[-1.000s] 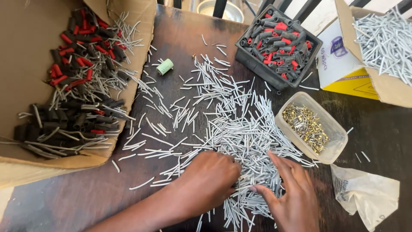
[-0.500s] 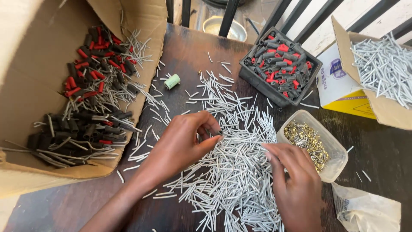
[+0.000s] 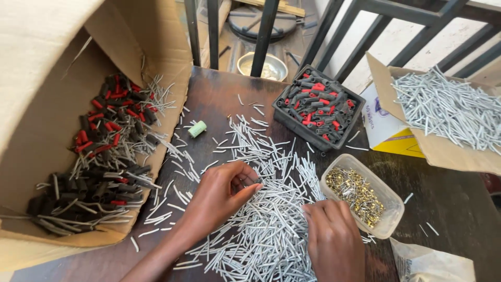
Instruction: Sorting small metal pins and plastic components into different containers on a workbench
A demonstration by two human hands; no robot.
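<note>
Both hands work in the lower middle of the frame over a loose heap of short grey plastic tubes (image 3: pixel 271 219) spread across the dark wooden table (image 3: pixel 219 94). The left hand (image 3: pixel 222 196) reaches in from the lower left, palm down and wrist low, its fingers curled in and its fingertips (image 3: pixel 254 183) drawn together on the tubes at the heap's upper edge; whether a tube is actually pinched there cannot be told. The right hand (image 3: pixel 334 235) comes up from the bottom edge, back toward the camera, fingers bent down into the pile, its grip hidden. Just right of it stands a clear plastic tub of small brass-coloured metal pieces (image 3: pixel 360 196). Above that, in the upper middle, sits a black plastic tray of red and black sleeves (image 3: pixel 319 107). A large open cardboard box holding more red and black sleeves (image 3: pixel 99 156) fills the left side. A small pale green cylinder (image 3: pixel 197 129) lies alone on the table near that box, and another cardboard box of grey tubes (image 3: pixel 449 112) sits at the upper right.
</note>
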